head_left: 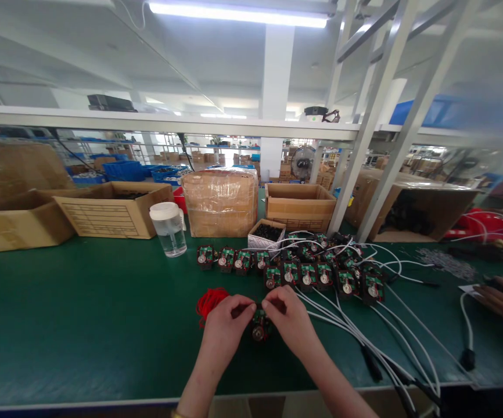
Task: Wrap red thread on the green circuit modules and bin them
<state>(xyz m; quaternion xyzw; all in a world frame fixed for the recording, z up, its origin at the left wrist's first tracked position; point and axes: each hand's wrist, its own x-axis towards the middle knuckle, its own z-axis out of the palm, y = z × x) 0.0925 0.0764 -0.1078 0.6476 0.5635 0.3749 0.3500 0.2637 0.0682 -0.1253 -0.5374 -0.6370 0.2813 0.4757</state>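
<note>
Both hands [258, 319] — module [259, 328] between; table edge [81, 400] near

a row of modules [277, 268] lies behind both hands, a jug [169, 228] left of it, boxes [103, 216] behind.

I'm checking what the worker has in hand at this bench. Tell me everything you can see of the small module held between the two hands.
The small module is a dark, blocky part with a green circuit board on top and a round silvery piece facing the camera, like the modules lined up behind it. It sits low over the green table mat, pinched from both sides: left hand and right hand cover its upper edges. A bundle of red wire lies just left of it. Finer detail is hidden.
</note>
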